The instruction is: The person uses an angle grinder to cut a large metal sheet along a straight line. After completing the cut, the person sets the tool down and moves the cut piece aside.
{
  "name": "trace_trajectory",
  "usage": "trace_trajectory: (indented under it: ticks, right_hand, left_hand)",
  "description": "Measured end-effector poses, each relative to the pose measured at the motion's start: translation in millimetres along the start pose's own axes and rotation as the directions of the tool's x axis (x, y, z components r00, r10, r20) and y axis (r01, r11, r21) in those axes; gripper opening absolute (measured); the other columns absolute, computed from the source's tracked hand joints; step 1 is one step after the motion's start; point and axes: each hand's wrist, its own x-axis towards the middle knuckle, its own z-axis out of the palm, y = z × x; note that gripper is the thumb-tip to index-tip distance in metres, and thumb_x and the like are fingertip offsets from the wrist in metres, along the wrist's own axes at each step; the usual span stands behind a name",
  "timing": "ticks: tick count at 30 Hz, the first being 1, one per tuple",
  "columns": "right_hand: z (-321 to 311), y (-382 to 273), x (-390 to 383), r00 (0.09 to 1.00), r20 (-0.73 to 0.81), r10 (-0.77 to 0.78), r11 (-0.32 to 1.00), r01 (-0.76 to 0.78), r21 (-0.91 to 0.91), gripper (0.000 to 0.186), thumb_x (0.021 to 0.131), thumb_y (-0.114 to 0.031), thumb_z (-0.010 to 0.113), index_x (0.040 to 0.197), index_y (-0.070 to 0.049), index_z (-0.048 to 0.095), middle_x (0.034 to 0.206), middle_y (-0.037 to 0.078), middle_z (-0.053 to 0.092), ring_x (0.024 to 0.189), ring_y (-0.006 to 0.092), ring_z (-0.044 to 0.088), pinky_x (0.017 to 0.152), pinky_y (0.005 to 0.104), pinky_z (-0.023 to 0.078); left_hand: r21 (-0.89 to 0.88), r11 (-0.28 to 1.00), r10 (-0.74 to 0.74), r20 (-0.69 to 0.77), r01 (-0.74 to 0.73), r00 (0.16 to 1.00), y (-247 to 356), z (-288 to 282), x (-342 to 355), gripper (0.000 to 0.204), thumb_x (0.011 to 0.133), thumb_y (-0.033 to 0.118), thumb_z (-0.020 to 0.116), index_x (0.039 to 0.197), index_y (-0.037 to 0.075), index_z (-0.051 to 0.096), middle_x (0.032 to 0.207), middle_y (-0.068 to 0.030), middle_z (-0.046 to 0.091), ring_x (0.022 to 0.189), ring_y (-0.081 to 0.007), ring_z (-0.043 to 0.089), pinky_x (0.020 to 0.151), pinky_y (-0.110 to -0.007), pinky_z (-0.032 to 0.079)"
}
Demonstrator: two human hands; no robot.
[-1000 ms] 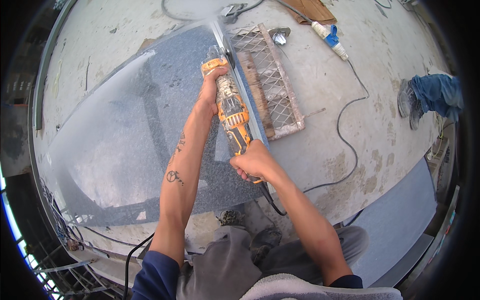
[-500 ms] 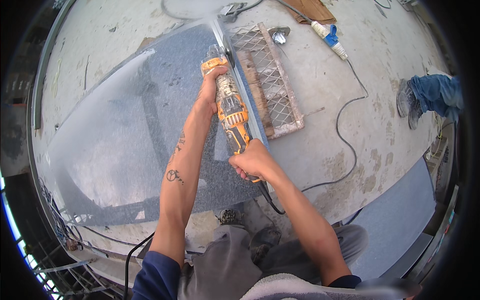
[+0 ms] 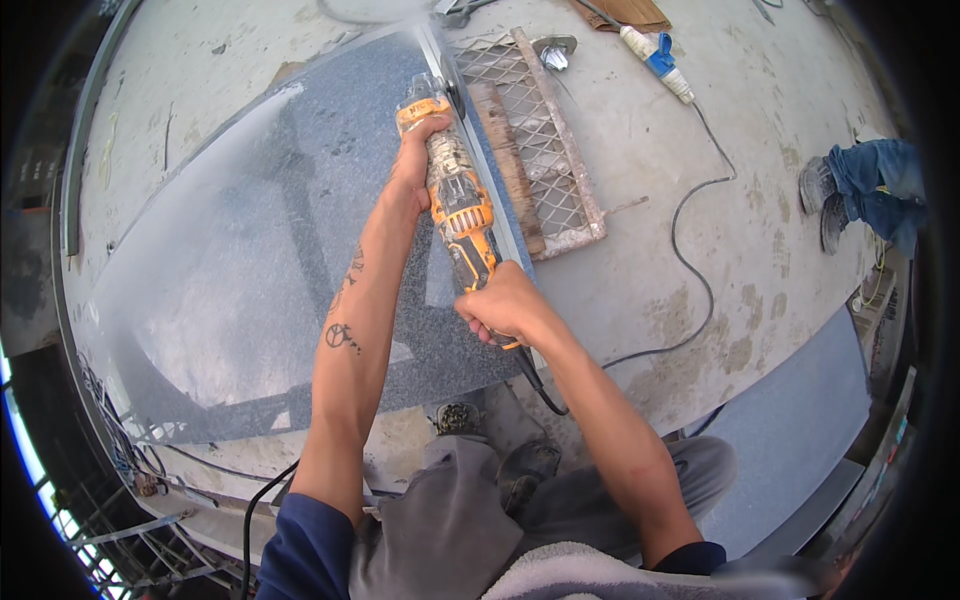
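Note:
A yellow and black angle grinder (image 3: 462, 215), dusty and spattered, lies lengthwise between my hands. My left hand (image 3: 416, 160) is wrapped round its front body, just behind the head. At the rear handle, my right hand (image 3: 502, 302) is closed, and the cord comes out below it. The dark cutting disc (image 3: 454, 88) stands on edge beside a pale metal straightedge (image 3: 507, 235). That strip runs along the right side of a polished grey stone slab (image 3: 200, 330). Whether the disc touches the stone cannot be made out. White dust or haze hangs at the slab's far end.
A rusty mesh frame (image 3: 570, 150) lies right of the slab, with a wooden strip (image 3: 510, 170) along it. A blue-and-white cable connector (image 3: 655, 62) and its black cord (image 3: 680, 240) cross the floor. Another person's jeans and shoes (image 3: 830, 205) are at right. Another grey slab (image 3: 790, 430) lies lower right.
The whole view has shifted slightly, with slab, mesh frame and grinder all higher in the picture. My grip is unchanged. The other person's legs show a little farther apart.

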Motion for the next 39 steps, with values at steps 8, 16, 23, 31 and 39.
trace_trajectory:
  ticks: [8, 16, 23, 31, 39]
  right_hand:
    - [9, 26, -26, 0.997, -0.045, 0.065, 0.994, -0.069, -0.082, 0.014, 0.073, -0.005, 0.066, 0.069, 0.007, 0.061, 0.059, 0.013, 0.063, 0.049, 0.0189, 0.063, 0.047, 0.0322, 0.05]
    - [2, -1, -5, 0.999, -0.021, 0.046, 0.998, -0.047, -0.047, 0.012, 0.072, -0.004, 0.065, 0.069, 0.006, 0.061, 0.061, 0.013, 0.065, 0.05, 0.0189, 0.063, 0.046, 0.032, 0.05]
    - [9, 28, -33, 0.996, -0.046, 0.081, 0.994, -0.084, -0.075, 0.012, 0.071, -0.005, 0.065, 0.072, 0.007, 0.061, 0.062, 0.013, 0.065, 0.049, 0.0199, 0.064, 0.046, 0.0313, 0.05]
    - [2, 4, -15, 1.0, -0.001, 0.019, 1.0, -0.019, -0.006, 0.013, 0.073, -0.005, 0.066, 0.068, 0.006, 0.061, 0.061, 0.011, 0.063, 0.048, 0.0175, 0.06, 0.044, 0.0309, 0.048]
    - [11, 26, -41, 0.994, -0.055, 0.096, 0.992, -0.1, -0.073, 0.011, 0.072, -0.004, 0.064, 0.07, 0.006, 0.06, 0.06, 0.013, 0.064, 0.049, 0.0194, 0.063, 0.045, 0.0322, 0.049]
  left_hand:
    - [-0.05, 0.996, 0.076, 0.01, -0.075, 0.997, -35, 2, -32, 0.045, 0.088, 0.031, 0.061, 0.117, -0.002, 0.053, 0.088, -0.014, 0.066, 0.068, -0.0211, 0.07, 0.058, -0.038, 0.063]
    - [0.036, 0.999, 0.022, -0.013, -0.021, 1.0, -5, 2, -4, 0.044, 0.089, 0.032, 0.059, 0.114, -0.003, 0.055, 0.086, -0.0139, 0.066, 0.065, -0.0214, 0.069, 0.058, -0.038, 0.062]
    - [-0.027, 0.999, 0.016, -0.012, -0.016, 1.0, -36, 3, -38, 0.048, 0.087, 0.029, 0.062, 0.125, 0.002, 0.051, 0.094, -0.0118, 0.066, 0.073, -0.0219, 0.069, 0.061, -0.04, 0.062]
    - [-0.03, 1.0, -0.005, -0.027, 0.004, 1.0, -10, 1, -9, 0.041, 0.087, 0.028, 0.062, 0.118, 0.002, 0.052, 0.092, -0.0142, 0.066, 0.069, -0.0232, 0.069, 0.057, -0.042, 0.062]
    - [-0.042, 0.998, 0.037, 0.02, -0.036, 0.999, -39, 2, -42, 0.049, 0.088, 0.029, 0.061, 0.126, 0.002, 0.05, 0.099, -0.0139, 0.066, 0.078, -0.0232, 0.07, 0.068, -0.038, 0.062]
